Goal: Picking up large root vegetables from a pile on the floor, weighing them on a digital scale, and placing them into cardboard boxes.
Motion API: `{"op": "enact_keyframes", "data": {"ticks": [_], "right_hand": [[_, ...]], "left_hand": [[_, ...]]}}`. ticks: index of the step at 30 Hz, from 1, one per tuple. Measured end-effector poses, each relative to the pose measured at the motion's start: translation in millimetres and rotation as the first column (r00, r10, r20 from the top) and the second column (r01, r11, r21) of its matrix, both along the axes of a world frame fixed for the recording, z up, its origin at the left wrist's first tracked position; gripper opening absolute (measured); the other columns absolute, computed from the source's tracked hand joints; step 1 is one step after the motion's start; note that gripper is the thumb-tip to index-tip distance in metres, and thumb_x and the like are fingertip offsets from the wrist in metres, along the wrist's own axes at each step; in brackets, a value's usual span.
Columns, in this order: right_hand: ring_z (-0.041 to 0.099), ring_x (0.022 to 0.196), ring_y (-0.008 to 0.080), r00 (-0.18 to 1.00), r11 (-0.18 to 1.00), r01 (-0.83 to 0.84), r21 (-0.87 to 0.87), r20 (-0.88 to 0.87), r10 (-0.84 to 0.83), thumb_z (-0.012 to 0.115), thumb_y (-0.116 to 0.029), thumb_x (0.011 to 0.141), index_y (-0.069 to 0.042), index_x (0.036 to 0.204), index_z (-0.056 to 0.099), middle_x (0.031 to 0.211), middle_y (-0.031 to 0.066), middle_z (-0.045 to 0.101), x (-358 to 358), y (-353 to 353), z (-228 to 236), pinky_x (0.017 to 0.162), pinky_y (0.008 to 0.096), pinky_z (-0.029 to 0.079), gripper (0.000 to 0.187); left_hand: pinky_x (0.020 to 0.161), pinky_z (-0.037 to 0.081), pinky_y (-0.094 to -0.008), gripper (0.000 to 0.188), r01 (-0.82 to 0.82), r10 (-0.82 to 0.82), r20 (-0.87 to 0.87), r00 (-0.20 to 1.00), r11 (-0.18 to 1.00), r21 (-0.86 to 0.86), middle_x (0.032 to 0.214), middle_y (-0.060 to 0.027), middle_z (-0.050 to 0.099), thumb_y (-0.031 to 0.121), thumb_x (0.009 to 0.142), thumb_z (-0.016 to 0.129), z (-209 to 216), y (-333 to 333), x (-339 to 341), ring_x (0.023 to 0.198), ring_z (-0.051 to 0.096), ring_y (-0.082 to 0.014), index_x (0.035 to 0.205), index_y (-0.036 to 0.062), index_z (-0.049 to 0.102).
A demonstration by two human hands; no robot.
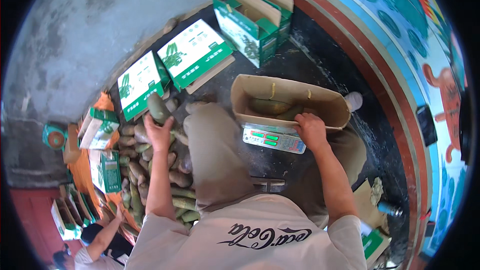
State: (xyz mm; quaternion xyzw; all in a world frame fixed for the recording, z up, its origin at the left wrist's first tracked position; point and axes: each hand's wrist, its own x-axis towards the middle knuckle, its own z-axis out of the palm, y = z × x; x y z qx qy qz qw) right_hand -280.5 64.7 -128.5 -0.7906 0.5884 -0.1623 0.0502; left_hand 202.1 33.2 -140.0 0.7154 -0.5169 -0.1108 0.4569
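Note:
My left hand [159, 131] is closed around a thick green radish-like vegetable [157, 107], raised over a heap of similar soil-marked vegetables [138, 170] at my left. At right, my right hand [311, 129] grips the near rim of an open cardboard box [292, 85], its fingertips hooked over the inner side. Inside the box lie a few green vegetables [270, 106], and two yellow cord ends hang on its far wall. Beneath the box's near side, a digital scale [274, 140] shows its lit green display and keypad.
Two green-and-white cartons [192, 52] lie at the far left, and open cartons [247, 32] stand beyond. More boxes [105, 170] line the left side. A co-worker [102, 237] reaches toward the heap at lower left. A painted wall [395, 20] curves along the right; a blue can [389, 209] lies near it.

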Motion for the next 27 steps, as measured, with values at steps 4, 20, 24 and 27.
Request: {"op": "enact_keyframes", "data": {"ticks": [4, 20, 24, 27], "right_hand": [[0.061, 0.076, 0.0256, 0.999, 0.999, 0.011, -0.046, -0.046, -0.013, 0.062, -0.012, 0.07, -0.011, 0.077, 0.058, 0.075, 0.0068, 0.059, -3.7, 1.4, -5.5, 0.066, 0.0385, 0.049, 0.008], [0.064, 0.077, 0.0244, 0.999, 0.996, 0.039, -0.075, -0.034, -0.042, 0.055, -0.014, 0.074, -0.012, 0.078, 0.065, 0.076, 0.0075, 0.064, 4.0, 2.9, -20.4, 0.066, 0.0364, 0.05, 0.011], [0.064, 0.081, 0.0247, 0.998, 0.999, 0.036, -0.02, -0.057, -0.038, 0.056, -0.014, 0.074, -0.012, 0.077, 0.066, 0.08, 0.0076, 0.066, 4.7, -1.7, -23.5, 0.069, 0.0364, 0.05, 0.01], [0.064, 0.083, 0.0243, 0.997, 0.999, 0.044, -0.01, -0.066, -0.045, 0.056, -0.014, 0.075, -0.012, 0.079, 0.066, 0.082, 0.0076, 0.066, 5.6, -2.2, -18.9, 0.07, 0.0363, 0.05, 0.01]], "left_hand": [[0.091, 0.042, -0.0323, 0.062, 0.193, -0.219, -0.13, 0.967, 0.963, -0.188, 0.112, -0.0101, 0.054, 0.001, 0.069, 0.076, 114.6, -24.9, -87.6, 0.103, 0.052, -0.021, 0.122, -0.0014, 0.045], [0.095, 0.042, -0.0414, 0.053, 0.794, -0.758, 0.464, 0.458, 0.583, 0.17, 0.115, -0.0194, 0.056, 0.001, 0.067, 0.073, 117.3, -35.0, -254.2, 0.108, 0.052, -0.0378, 0.117, 0.0008, 0.054], [0.098, 0.039, -0.0374, 0.042, 0.663, -0.605, 0.422, 0.675, 0.749, 0.014, 0.118, -0.0175, 0.058, 0.001, 0.079, 0.064, 146.1, -37.7, -201.8, 0.112, 0.053, -0.0306, 0.119, -0.001, 0.054], [0.095, 0.041, -0.0376, 0.036, 0.491, -0.392, 0.416, 0.821, 0.856, -0.162, 0.116, -0.0184, 0.058, 0.002, 0.083, 0.06, 132.4, -46.4, -127.5, 0.108, 0.055, -0.0292, 0.119, -0.0033, 0.054]]}}
